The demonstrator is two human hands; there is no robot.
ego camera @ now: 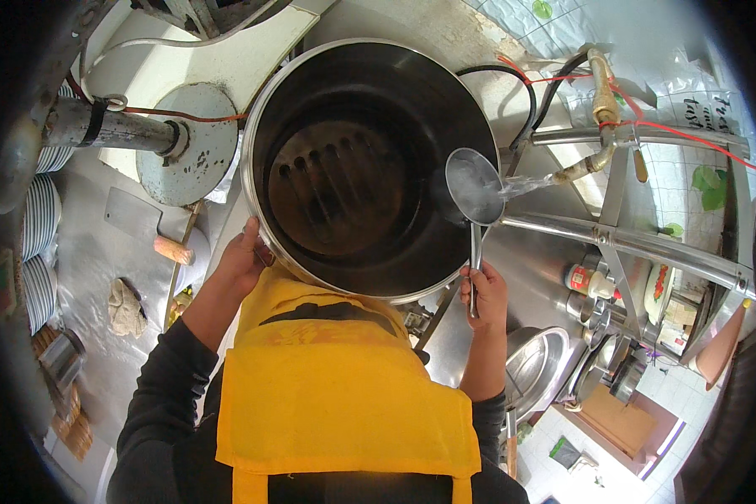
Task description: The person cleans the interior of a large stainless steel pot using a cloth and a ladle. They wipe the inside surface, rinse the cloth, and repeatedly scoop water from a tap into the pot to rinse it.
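Note:
A large, deep metal pot point(441, 82) with a dark interior takes up the middle of the view, its mouth tipped towards me. My left hand point(238, 255) grips its lower left side, thumb near the rim; the fingers are partly hidden. With my right hand point(485, 293) I hold the handle of a metal ladle point(463, 170) at the pot's right rim. A stream of water point(523, 184) runs from a worn tap point(589, 165) into the ladle's bowl, where the water looks churned. Slots or dark marks show on the pot's bottom.
On the steel counter point(88, 233) at left are a cleaver point(132, 214), a crumpled cloth point(126, 307) and plate stacks point(40, 217). A pole with a round metal plate point(192, 145) stands upper left. Metal rails point(554, 228) and a metal basin point(535, 372) lie right.

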